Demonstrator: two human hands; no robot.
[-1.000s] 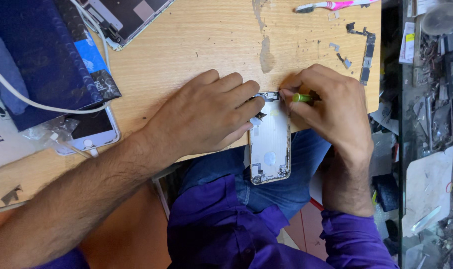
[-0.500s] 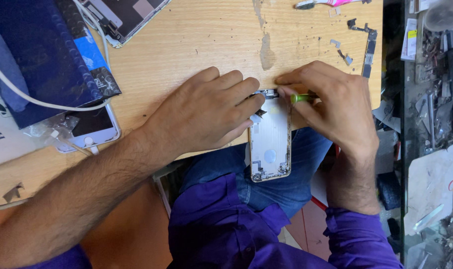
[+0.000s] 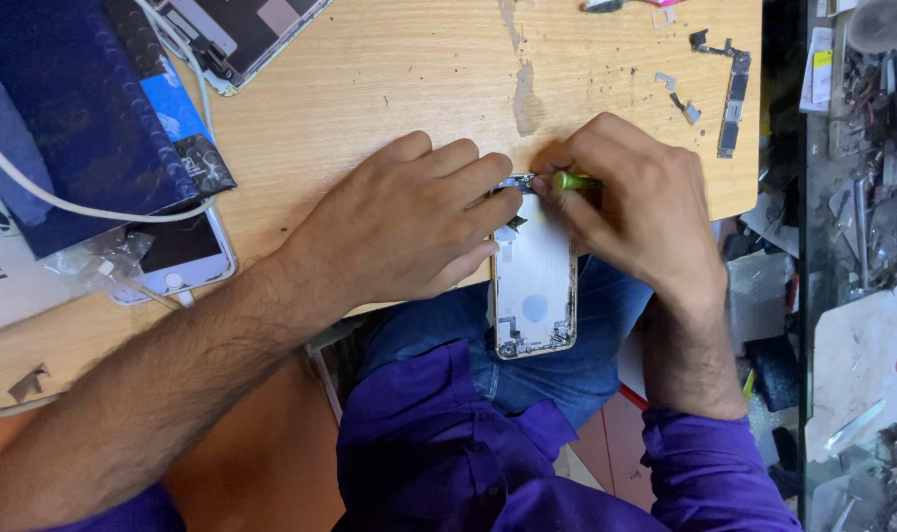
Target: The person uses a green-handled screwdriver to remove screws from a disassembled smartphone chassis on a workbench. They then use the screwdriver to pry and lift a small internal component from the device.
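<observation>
Nothing moved: left hand (image 3: 409,227) steadies one phone shell (image 3: 533,281); right hand (image 3: 646,212) pinches green screwdriver (image 3: 573,181).

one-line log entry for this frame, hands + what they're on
left hand: steadies opened phone shell at table edge | right hand: holds green-handled tool at shell's top end | loose parts: far right of table
</observation>
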